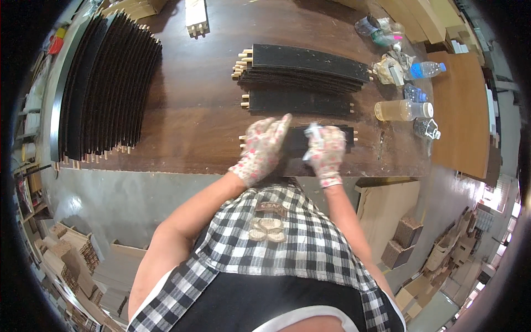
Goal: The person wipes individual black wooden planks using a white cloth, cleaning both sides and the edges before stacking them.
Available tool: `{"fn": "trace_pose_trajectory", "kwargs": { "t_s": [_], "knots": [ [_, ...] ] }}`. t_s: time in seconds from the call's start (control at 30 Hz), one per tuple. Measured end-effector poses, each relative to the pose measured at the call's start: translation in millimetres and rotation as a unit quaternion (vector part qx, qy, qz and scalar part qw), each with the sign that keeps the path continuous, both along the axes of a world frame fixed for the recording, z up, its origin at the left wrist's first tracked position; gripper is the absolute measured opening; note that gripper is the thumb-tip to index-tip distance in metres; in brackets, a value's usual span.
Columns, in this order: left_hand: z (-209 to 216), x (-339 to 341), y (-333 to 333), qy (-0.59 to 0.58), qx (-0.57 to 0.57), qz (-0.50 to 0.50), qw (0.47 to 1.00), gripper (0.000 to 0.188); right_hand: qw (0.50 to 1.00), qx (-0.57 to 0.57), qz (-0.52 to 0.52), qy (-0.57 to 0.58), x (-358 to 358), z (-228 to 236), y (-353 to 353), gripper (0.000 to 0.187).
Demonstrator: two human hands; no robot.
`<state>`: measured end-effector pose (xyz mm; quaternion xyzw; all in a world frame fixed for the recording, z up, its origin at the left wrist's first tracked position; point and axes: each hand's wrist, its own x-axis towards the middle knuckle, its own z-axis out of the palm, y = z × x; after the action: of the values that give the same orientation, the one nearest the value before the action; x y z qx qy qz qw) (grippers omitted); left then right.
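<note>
A black board with wooden dowels at its ends lies flat near the table's front edge. My left hand, in a flowered glove, rests over its left part with the fingers stretched out. In my right hand, gloved alike, is a crumpled whitish cloth, pressed on the board's right part. The fingers of that hand are partly hidden. Just beyond lies another black dowelled board, and behind it a stack of such boards.
Many black dowelled boards stand in a row at the left. A white dowelled piece lies at the back. Bottles, among them one of yellowish liquid, and a crumpled rag crowd the right side of the brown table.
</note>
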<state>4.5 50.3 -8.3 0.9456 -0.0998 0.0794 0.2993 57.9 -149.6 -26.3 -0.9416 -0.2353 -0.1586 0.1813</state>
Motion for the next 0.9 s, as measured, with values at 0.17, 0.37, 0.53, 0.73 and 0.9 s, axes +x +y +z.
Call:
{"fn": "trace_pose_trajectory", "kwargs": {
  "t_s": [0.17,0.37,0.53,0.73,0.9],
  "knots": [
    [-9,-11,28,0.005,-0.068,-0.006,0.998,0.094,0.992,-0.092,0.003,-0.090,-10,-15,22,0.023],
    [-13,-18,46,0.027,-0.112,0.043,0.992,0.104,0.999,0.008,0.047,-0.023,-9,-8,18,0.020],
    [-22,-12,50,0.012,-0.151,0.037,0.988,0.106,0.995,-0.029,0.099,-0.007,-22,2,48,0.026],
    [-22,-16,52,-0.006,-0.194,0.038,0.980,0.106,0.998,0.047,0.033,-0.015,-5,-1,25,0.016],
    [-30,-14,49,0.005,-0.188,0.049,0.981,0.105,0.993,-0.044,0.110,-0.019,-20,14,89,0.020]
  ]
}}
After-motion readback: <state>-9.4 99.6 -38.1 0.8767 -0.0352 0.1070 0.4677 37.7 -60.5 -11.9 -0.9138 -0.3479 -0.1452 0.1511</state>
